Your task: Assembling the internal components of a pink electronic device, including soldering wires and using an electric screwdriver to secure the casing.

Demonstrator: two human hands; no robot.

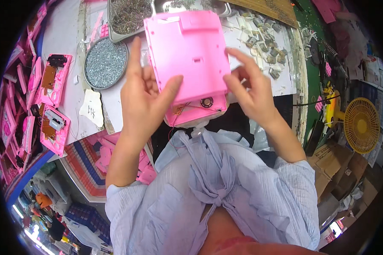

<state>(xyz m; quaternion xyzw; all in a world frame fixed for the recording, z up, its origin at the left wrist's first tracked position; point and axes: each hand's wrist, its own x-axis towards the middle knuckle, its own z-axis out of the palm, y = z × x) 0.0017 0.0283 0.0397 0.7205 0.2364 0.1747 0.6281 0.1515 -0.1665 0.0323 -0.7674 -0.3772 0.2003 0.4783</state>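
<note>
Pale blue, crinkled-cloth blouse [259, 191] with a tied bow comes nearest. Beyond it, the left hand [142, 95] has its grip pinching a glossy pink, rectangular plastic cover [187, 46], thumb on the face; the right hand's [253, 89] grip pinches the opposite edge. Under the cover's near end, an open pink plastic casing [195, 117] shows a round black speaker [207, 102]. Even support from both hands, fingertips clear of the thin wires [178, 109], should prevent snagging. Farther off stands the white table [73, 102].
</note>
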